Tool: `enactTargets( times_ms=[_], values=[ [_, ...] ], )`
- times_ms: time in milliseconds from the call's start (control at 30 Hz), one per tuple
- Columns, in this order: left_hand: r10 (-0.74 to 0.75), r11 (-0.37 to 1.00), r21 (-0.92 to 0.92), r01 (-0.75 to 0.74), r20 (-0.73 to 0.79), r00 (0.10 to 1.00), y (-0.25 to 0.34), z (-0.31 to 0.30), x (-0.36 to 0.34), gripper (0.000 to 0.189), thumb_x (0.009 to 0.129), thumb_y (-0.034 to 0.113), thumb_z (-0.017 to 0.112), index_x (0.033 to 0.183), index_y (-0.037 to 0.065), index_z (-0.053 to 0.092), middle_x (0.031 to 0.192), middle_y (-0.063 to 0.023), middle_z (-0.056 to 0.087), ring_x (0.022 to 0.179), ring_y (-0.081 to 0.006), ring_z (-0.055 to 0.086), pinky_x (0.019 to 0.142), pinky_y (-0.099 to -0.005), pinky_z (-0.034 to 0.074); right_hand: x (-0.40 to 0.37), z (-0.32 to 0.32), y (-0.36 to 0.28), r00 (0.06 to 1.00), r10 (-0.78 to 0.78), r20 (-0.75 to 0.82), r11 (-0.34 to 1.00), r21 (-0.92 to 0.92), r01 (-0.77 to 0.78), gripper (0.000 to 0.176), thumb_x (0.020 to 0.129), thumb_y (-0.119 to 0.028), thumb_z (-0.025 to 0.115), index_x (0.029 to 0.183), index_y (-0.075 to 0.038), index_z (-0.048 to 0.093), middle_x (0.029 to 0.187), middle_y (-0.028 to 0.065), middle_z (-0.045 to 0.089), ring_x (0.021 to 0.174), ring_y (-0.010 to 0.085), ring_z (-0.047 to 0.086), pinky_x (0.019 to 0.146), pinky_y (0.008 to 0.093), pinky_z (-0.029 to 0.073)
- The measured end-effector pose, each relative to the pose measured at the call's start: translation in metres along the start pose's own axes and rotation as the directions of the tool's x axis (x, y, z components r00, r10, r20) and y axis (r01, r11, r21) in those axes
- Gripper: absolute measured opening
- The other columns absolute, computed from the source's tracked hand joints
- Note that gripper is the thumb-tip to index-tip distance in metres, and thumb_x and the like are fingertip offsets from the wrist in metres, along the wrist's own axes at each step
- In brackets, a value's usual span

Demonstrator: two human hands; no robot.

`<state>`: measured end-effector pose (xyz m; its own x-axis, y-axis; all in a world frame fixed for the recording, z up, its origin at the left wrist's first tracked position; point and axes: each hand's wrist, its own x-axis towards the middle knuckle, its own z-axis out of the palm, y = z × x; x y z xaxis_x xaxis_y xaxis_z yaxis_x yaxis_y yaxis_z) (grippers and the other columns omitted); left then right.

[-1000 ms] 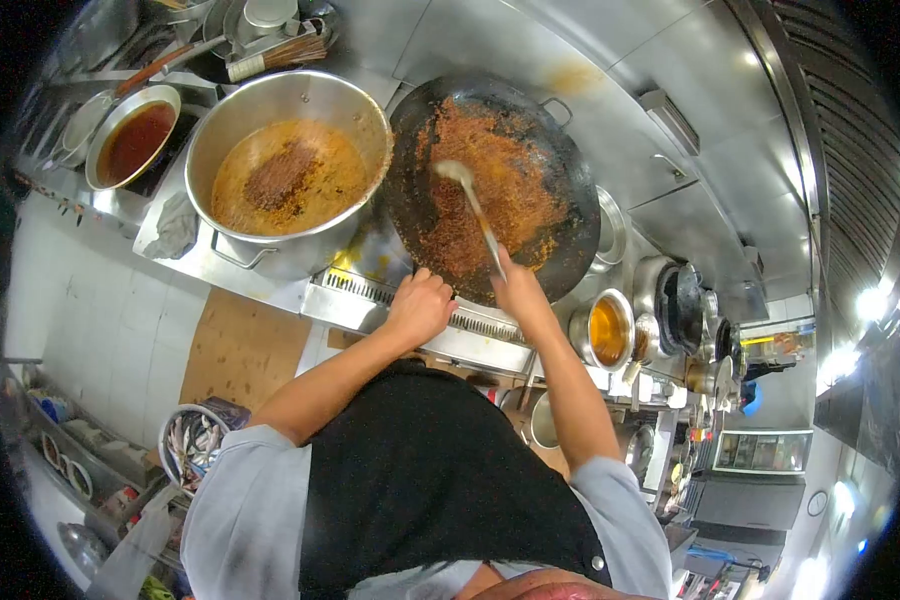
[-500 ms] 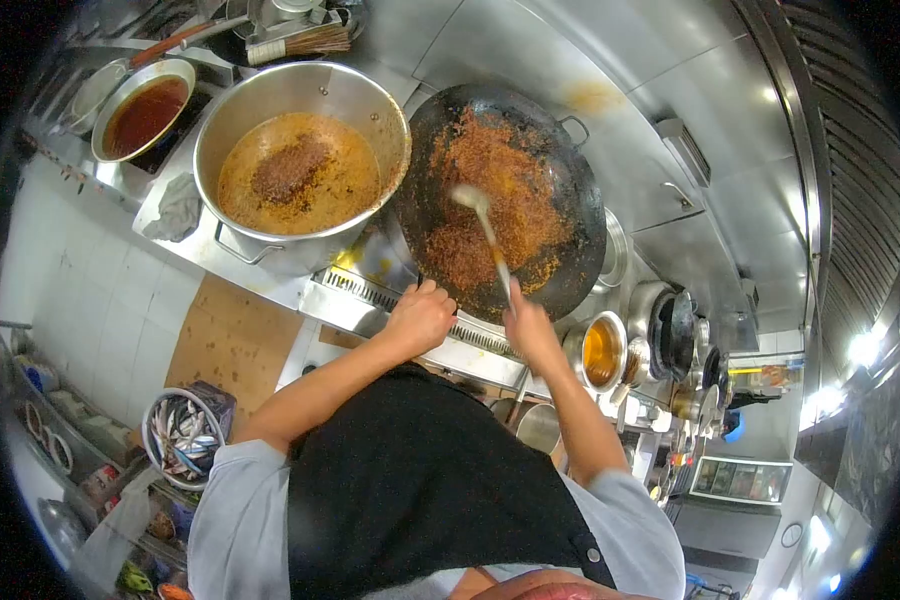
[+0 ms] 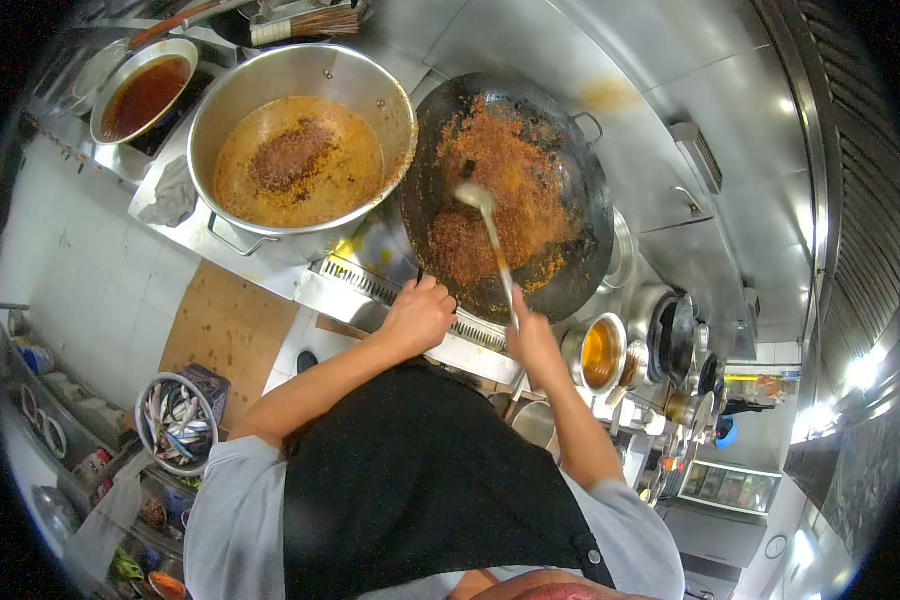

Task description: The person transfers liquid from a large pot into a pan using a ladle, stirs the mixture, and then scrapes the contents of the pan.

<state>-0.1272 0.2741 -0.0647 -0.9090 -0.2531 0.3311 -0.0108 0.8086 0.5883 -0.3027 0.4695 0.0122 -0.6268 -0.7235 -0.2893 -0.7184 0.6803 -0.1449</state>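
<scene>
My right hand point(image 3: 535, 345) is closed round the handle of a long metal ladle point(image 3: 476, 197), whose bowl rests on reddish-brown crumbly food point(image 3: 500, 150) inside a large black wok point(image 3: 588, 190). At the wok's near rim, my left hand point(image 3: 419, 317) is closed on a thin dark handle, mostly hidden by my fingers. Left of the wok stands a big steel pot point(image 3: 202, 135) with yellowish liquid and a brown mound of crumbs in it.
A bowl of dark red sauce point(image 3: 145, 98) sits at the upper left beside a grey cloth point(image 3: 172, 195). Right of the wok is a pot of orange liquid point(image 3: 600, 353), with more pans beyond. A basket of fish point(image 3: 177, 424) stands at the lower left.
The ladle's bowl has shifted slightly within the wok, and my right hand sits a little lower. The view has tilted slightly. My left hand keeps its hold.
</scene>
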Motion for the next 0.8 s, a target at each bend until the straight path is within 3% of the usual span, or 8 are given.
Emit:
enactTargets(
  times_ms=[67,167,200,367,433,500,600,800],
  values=[
    [-0.01,1.0,0.019,0.01,-0.022,1.0,-0.001,0.0,0.005,0.019,0.092,0.025,0.074,0.089,0.007,0.075,0.095,-0.008,0.068,0.105,-0.0296,0.061,0.09,-0.0467,0.048,0.059,-0.005,0.0,0.993,-0.008,-0.12,0.992,0.122,0.023,0.084,0.089,-0.003,0.067,0.166,-0.006,0.034,0.099,0.0357,0.072,0.09,0.0532,0.072,0.08,0.0555,0.057],
    [-0.035,0.999,0.005,0.035,0.014,0.999,-0.003,0.001,0.005,0.022,0.09,0.027,0.076,0.088,0.006,0.073,0.097,-0.0102,0.067,0.105,-0.032,0.061,0.09,-0.0489,0.049,0.056,0.018,0.01,0.99,0.018,-0.142,0.991,0.134,0.002,0.081,0.09,-0.004,0.067,0.165,-0.006,0.037,0.102,0.0346,0.072,0.094,0.0518,0.072,0.082,0.0559,0.057],
    [-0.032,0.999,-0.008,0.032,0.008,0.999,-0.001,0.002,0.005,0.022,0.09,0.028,0.077,0.088,0.006,0.073,0.097,-0.0102,0.067,0.105,-0.032,0.061,0.09,-0.0488,0.049,0.031,0.02,0.009,0.994,0.012,-0.11,0.993,0.118,0.001,0.082,0.09,-0.007,0.065,0.165,-0.009,0.034,0.091,0.035,0.071,0.088,0.0521,0.072,0.079,0.0608,0.058],
    [-0.062,0.997,-0.037,0.061,-0.022,0.998,0.0,0.002,0.006,0.021,0.088,0.027,0.078,0.088,0.006,0.073,0.097,-0.0101,0.068,0.104,-0.0324,0.061,0.091,-0.0484,0.049,-0.069,-0.004,-0.014,0.994,0.061,0.087,0.995,0.071,-0.067,0.083,0.086,-0.001,0.065,0.165,-0.006,0.037,0.094,0.0375,0.07,0.088,0.0549,0.071,0.08,0.0588,0.057],
    [-0.055,0.998,-0.013,0.055,-0.06,0.997,0.004,0.0,0.004,0.021,0.087,0.026,0.079,0.088,0.006,0.073,0.096,-0.0102,0.068,0.103,-0.0325,0.062,0.091,-0.0486,0.049,-0.003,0.004,0.0,1.0,-0.021,-0.014,1.0,0.005,0.021,0.084,0.085,-0.001,0.064,0.164,-0.005,0.037,0.096,0.0379,0.07,0.09,0.0539,0.071,0.083,0.058,0.057],
    [-0.049,0.999,-0.004,0.049,-0.092,0.995,0.004,0.0,0.007,0.02,0.086,0.026,0.08,0.087,0.006,0.073,0.096,-0.0103,0.068,0.103,-0.0325,0.062,0.091,-0.0488,0.049,0.064,-0.007,-0.005,0.994,0.023,-0.11,0.986,0.164,-0.005,0.08,0.089,-0.003,0.065,0.164,-0.005,0.038,0.102,0.0384,0.07,0.094,0.0527,0.071,0.086,0.0553,0.057],
    [-0.042,0.999,-0.017,0.04,-0.095,0.995,0.004,0.006,0.005,0.021,0.085,0.027,0.081,0.087,0.007,0.073,0.096,-0.0103,0.068,0.102,-0.0324,0.062,0.09,-0.049,0.05,0.077,0.013,-0.003,0.983,0.042,-0.18,0.982,0.188,-0.008,0.078,0.09,-0.005,0.066,0.164,-0.006,0.039,0.102,0.0388,0.07,0.094,0.0535,0.071,0.085,0.0564,0.057],
    [-0.069,0.997,-0.022,0.067,-0.081,0.994,0.0,0.003,0.01,0.023,0.084,0.029,0.081,0.085,0.007,0.074,0.094,-0.0103,0.067,0.102,-0.0323,0.062,0.088,-0.049,0.049,-0.048,0.013,0.013,0.999,-0.007,0.05,0.996,0.088,0.003,0.094,0.086,-0.001,0.067,0.17,-0.017,0.028,0.094,0.0371,0.071,0.088,0.0551,0.071,0.082,0.0591,0.058]
  ],
)
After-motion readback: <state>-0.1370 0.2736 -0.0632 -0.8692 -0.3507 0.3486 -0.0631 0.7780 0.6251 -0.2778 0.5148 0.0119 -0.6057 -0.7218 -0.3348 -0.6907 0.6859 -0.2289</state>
